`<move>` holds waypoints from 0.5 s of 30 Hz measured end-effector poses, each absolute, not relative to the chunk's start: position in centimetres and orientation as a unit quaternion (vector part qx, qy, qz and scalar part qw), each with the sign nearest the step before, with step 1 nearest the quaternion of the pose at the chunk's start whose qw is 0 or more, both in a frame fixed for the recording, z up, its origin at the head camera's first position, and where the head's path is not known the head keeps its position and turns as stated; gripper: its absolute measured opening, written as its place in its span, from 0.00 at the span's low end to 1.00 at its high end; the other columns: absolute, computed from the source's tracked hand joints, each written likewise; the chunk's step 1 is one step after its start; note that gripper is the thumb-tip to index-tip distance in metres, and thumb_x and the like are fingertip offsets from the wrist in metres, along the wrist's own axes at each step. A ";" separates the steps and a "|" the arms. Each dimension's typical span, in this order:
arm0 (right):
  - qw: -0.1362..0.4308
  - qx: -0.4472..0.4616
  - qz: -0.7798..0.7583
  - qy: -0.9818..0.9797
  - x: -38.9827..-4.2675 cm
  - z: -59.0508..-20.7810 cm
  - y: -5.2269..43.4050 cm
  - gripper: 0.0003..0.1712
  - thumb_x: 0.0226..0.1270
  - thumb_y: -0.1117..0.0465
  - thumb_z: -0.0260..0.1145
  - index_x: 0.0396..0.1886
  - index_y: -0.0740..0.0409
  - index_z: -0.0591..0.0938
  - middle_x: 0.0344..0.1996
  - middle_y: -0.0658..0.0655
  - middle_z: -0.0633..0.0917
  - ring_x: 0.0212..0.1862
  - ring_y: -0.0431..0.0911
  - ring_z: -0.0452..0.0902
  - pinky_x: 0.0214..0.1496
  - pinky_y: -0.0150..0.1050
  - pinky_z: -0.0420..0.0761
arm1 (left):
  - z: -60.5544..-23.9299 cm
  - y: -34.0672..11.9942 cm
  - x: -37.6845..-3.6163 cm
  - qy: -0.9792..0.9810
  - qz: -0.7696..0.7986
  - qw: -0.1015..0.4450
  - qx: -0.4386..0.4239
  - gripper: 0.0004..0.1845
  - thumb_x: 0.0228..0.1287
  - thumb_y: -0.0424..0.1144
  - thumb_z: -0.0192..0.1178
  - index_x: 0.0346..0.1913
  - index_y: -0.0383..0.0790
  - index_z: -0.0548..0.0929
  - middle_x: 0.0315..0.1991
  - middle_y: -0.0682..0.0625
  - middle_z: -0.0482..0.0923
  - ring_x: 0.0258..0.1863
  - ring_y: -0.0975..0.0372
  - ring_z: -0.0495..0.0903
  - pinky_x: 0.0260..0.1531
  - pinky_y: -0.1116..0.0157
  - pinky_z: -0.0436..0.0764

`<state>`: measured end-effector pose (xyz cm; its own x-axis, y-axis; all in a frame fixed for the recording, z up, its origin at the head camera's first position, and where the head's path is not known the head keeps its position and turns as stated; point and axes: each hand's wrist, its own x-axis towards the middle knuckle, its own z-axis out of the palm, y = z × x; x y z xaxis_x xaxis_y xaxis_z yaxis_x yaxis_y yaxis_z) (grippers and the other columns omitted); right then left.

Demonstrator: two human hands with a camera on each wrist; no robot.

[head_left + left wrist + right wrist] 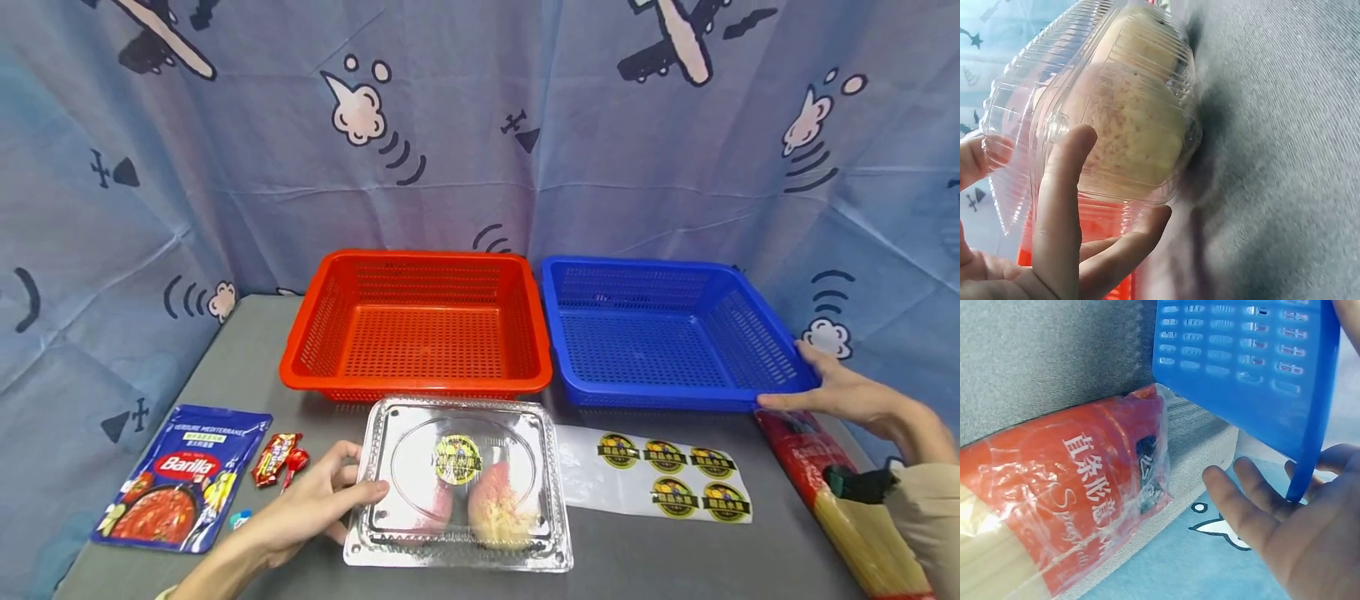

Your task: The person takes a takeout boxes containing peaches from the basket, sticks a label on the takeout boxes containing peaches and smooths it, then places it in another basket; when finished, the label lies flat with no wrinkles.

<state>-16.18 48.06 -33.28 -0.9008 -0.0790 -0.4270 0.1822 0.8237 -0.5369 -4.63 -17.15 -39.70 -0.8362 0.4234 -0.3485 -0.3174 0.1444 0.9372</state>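
Note:
My left hand (311, 506) grips the left edge of a clear plastic fruit box (551, 500), thumb over the lid. Inside show pink-and-yellow fruits (1129, 125); a round black-and-yellow sticker (457, 459) is on the lid. The left wrist view has the box's base close to the grey tabletop (1272, 156). My right hand (862, 396) holds the near right corner of a blue plastic basket (645, 390), thumb by the front rim and fingers along the right side. Below that corner lies a bag of spaghetti (1079, 487), apart from the hand.
A red basket (416, 383) stands left of the blue one. A sticker sheet (592, 475) with several round labels lies right of the box. At left are a Barilla pouch (183, 479), a red candy wrapper (276, 460) and a lollipop (297, 458). A patterned curtain (450, 125) hangs behind.

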 end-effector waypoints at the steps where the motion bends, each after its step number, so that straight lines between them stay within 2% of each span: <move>1: 0.221 0.029 -0.293 0.930 -16.2 -33.3 48.0 0.73 0.71 0.42 0.66 0.74 0.69 0.16 0.70 0.89 0.25 0.71 0.87 0.27 0.64 0.84 0.45 | -39.6 -17.0 -4.6 0.702 0.652 0.285 0.042 0.28 0.72 0.43 0.63 0.62 0.34 0.60 0.49 0.47 0.84 0.41 0.59 0.85 0.29 0.61 0.87; 5: 0.227 0.035 -0.280 0.932 -16.3 -33.2 48.0 0.74 0.70 0.40 0.66 0.74 0.69 0.16 0.70 0.89 0.26 0.71 0.87 0.27 0.63 0.84 0.46 | -39.0 -16.4 -4.3 0.700 0.650 0.291 0.052 0.27 0.71 0.44 0.63 0.61 0.35 0.60 0.48 0.48 0.84 0.40 0.59 0.85 0.27 0.63 0.85; 9: 0.233 0.038 -0.262 0.936 -16.5 -33.1 48.2 0.75 0.69 0.38 0.66 0.74 0.70 0.17 0.69 0.91 0.31 0.70 0.88 0.33 0.63 0.84 0.48 | -38.0 -15.7 -4.1 0.690 0.659 0.294 0.059 0.28 0.72 0.43 0.63 0.62 0.35 0.59 0.48 0.47 0.84 0.38 0.57 0.86 0.30 0.60 0.87; 15: 0.235 0.035 -0.253 0.938 -16.5 -33.1 48.5 0.75 0.68 0.38 0.67 0.74 0.72 0.19 0.69 0.91 0.30 0.70 0.88 0.32 0.63 0.84 0.48 | -36.2 -14.2 -4.6 0.681 0.680 0.262 0.073 0.28 0.71 0.41 0.62 0.62 0.32 0.59 0.53 0.41 0.84 0.42 0.56 0.87 0.30 0.56 0.88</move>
<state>-16.47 48.46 -33.10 -0.8873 -0.0538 -0.4581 0.1837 0.8697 -0.4581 -4.60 -14.20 -36.21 -0.8517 0.4559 -0.2584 -0.2580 0.0642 0.9640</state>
